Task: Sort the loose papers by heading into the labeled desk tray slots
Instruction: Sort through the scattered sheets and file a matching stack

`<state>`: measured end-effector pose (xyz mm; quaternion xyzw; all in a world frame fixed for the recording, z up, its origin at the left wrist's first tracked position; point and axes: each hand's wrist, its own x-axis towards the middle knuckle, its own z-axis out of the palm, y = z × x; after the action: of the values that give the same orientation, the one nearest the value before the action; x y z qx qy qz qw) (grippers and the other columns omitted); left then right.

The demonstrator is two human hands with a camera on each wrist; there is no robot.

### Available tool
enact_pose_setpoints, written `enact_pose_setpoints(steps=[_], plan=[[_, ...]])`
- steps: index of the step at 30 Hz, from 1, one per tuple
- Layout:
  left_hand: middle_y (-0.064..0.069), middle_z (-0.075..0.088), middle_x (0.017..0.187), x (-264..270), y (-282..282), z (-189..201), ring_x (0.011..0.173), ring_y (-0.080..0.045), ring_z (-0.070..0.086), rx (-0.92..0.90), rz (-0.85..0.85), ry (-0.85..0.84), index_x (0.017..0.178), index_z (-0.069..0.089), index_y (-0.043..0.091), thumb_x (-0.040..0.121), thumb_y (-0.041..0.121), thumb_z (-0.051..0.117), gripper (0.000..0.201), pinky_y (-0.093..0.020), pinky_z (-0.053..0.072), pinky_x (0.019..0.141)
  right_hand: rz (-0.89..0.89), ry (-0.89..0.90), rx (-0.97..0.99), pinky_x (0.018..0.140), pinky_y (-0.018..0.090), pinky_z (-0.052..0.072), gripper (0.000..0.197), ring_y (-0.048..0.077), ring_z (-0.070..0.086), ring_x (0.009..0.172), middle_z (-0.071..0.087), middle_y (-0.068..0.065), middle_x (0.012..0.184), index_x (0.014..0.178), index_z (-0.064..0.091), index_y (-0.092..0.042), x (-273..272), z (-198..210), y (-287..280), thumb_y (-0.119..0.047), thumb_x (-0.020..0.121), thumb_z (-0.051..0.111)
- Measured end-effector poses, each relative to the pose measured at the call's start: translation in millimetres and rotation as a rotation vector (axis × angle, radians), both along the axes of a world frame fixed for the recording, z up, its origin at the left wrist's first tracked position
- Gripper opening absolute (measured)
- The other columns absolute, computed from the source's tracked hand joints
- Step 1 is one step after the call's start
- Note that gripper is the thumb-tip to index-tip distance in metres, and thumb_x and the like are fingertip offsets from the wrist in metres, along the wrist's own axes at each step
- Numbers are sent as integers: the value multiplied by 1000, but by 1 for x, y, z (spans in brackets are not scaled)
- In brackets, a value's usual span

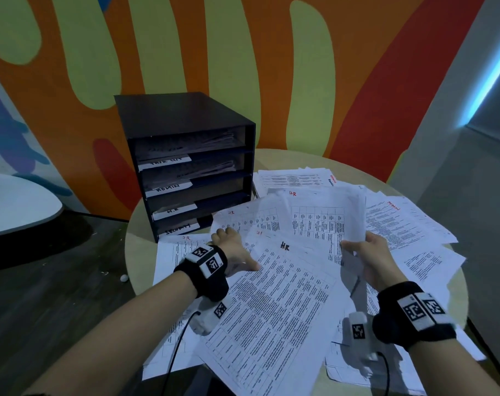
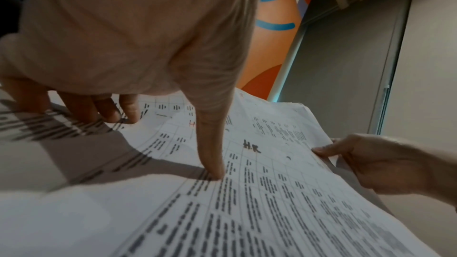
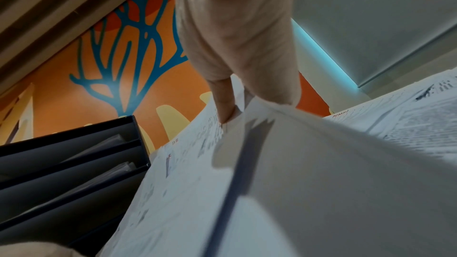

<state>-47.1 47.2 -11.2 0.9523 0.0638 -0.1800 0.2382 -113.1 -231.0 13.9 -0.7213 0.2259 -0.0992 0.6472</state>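
A black desk tray [image 1: 183, 115] with labelled slots stands at the table's back left; its third label reads H.R [image 1: 174, 210]. Loose printed papers cover the round table [image 1: 138, 252]. My left hand [image 1: 234, 250] rests on the pile. Its straight thumb [image 2: 212, 153] presses on a sheet headed H.R [image 1: 286, 295], and its fingers [image 2: 111, 112] touch the sheets behind. My right hand [image 1: 369, 258] pinches the lower edge of a raised bundle of table-printed sheets [image 1: 320, 221], thumb on top. The bundle [image 3: 321, 163] fills the right wrist view, with the tray [image 3: 61, 153] to its left.
Sheets marked ADMIN in red [image 1: 400, 221] lie at the right and back of the table. The tray's two upper slots hold papers. A white rounded tabletop [image 1: 14, 207] sits at far left, over dark floor with a small white ball [image 1: 124, 278]. A painted wall stands close behind.
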Motion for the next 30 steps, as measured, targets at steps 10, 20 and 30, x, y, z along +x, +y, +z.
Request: enact_pose_setpoints(steps=[10,20,30], plan=[[-4,53,66,25,40,17,54,-14,49,-673,387,-305,86,58,6,91,7,64,8,-14,40,41,-40,-2,8,75,38,45,25,30,58,84,65,11,87,106,63,2,1,-3,-13,6,82,67],[-8,40,129,10,38,19,113,-23,45,-373,146,-464,129,37,13,76,31,82,73,-24,51,83,-65,-4,6,67,34,43,22,23,55,72,62,7,81,104,61,0,2,-2,-11,7,84,65],[-15,31,147,-13,-7,5,136,-33,30,43,-197,-50,149,7,2,57,53,87,132,-47,30,108,-57,2,-2,73,37,41,19,26,54,82,61,8,83,102,60,-1,1,3,-4,6,84,64]])
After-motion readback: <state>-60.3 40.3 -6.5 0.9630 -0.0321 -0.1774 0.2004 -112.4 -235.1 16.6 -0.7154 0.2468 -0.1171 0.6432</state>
